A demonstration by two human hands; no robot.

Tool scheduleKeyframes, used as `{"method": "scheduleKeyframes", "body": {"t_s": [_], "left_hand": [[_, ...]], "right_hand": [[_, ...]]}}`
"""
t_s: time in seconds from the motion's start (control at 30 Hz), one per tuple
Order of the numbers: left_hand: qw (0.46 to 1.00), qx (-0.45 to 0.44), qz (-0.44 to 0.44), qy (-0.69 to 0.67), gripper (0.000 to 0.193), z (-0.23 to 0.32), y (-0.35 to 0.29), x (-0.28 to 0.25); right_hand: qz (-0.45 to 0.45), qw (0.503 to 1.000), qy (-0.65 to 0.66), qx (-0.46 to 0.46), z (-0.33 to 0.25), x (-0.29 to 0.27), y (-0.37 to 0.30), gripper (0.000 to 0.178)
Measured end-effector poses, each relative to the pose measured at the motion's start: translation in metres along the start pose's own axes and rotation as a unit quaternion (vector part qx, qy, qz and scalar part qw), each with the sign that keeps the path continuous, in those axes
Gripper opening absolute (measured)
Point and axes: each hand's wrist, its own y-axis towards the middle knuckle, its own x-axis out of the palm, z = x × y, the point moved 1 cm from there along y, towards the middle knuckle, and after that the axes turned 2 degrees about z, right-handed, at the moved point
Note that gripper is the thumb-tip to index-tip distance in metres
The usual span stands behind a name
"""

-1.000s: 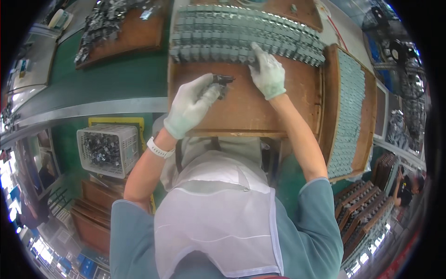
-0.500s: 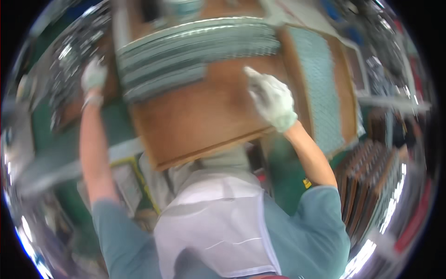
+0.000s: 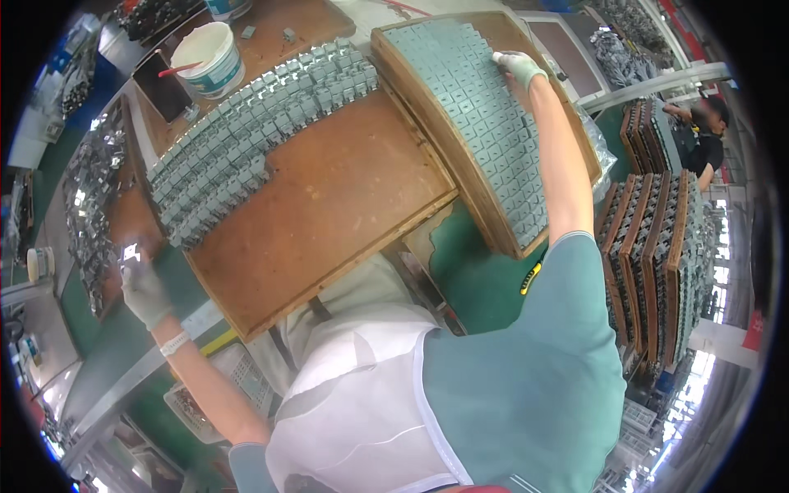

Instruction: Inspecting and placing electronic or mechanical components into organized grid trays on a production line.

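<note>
My left hand (image 3: 146, 297), in a white glove, is closed on a small shiny metal part (image 3: 130, 255). It is beside a heap of shiny metal parts (image 3: 92, 205) at the left. My right hand (image 3: 522, 67), also gloved, reaches over the right wooden tray (image 3: 485, 215), at the far end of its rows of flat grey-green parts (image 3: 472, 103). Its fingers are drawn together; what they hold, if anything, is too small to make out. Between my hands lies the middle wooden tray (image 3: 329, 214), with rows of upright grey metal parts (image 3: 255, 123) along its far side.
Behind the middle tray stands a white bucket (image 3: 209, 57) with a red-handled tool (image 3: 179, 69) across its rim. Loaded trays (image 3: 649, 263) are stacked at the right, near another person (image 3: 703, 135). A white plastic basket (image 3: 218, 394) is below the table at left.
My left hand has drawn back from the heap, and a shiny metal part now shows in its fingers. My right hand has gone from above the middle tray to the right tray. The view has turned.
</note>
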Motion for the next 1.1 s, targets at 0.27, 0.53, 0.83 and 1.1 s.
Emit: {"method": "scheduleKeyframes", "body": {"t_s": [0.27,0.53,0.83,1.1], "left_hand": [[0.942,0.006,-0.087,-0.325,0.055,0.003,-0.043,0.023],[0.967,-0.073,-0.073,-0.234,0.041,0.071,-0.099,0.062],[0.930,-0.230,-0.152,-0.243,0.046,0.024,-0.157,0.114],[0.935,-0.237,-0.224,-0.138,0.053,0.004,-0.171,0.113]], "right_hand": [[0.025,0.981,0.189,-0.046,0.015,0.017,0.038,0.041],[0.024,0.967,0.122,-0.222,-0.006,-0.006,0.026,0.042],[-0.369,0.865,0.219,-0.261,-0.117,0.219,-0.329,0.041],[-0.490,0.778,0.308,-0.244,-0.114,0.270,-0.368,0.040]]}}
